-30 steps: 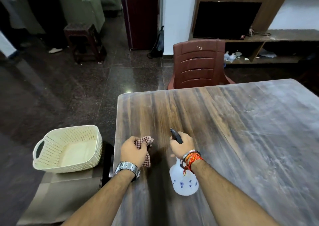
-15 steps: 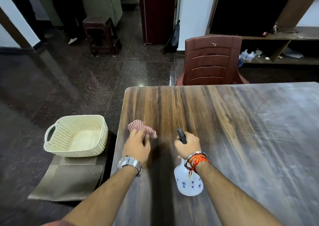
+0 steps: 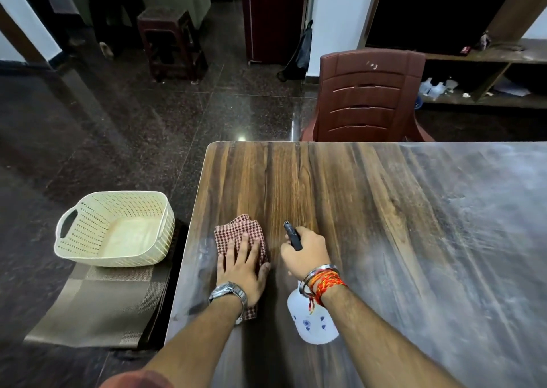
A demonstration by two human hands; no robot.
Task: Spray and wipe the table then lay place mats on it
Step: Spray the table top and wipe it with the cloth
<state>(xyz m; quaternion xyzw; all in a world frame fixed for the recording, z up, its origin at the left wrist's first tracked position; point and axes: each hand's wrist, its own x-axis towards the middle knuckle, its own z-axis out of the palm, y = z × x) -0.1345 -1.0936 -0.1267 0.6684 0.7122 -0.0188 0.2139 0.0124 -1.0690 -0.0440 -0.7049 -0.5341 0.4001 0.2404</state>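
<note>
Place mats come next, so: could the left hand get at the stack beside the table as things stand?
Probably yes: the place mats lie just past the table edge, left of the left hand, but the basket sits on them.

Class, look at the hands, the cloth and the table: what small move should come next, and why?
Probably slide the left hand, lying flat on the checked cloth, right across the table. That side looks hazy and streaked. The right hand holds the spray bottle.
</note>
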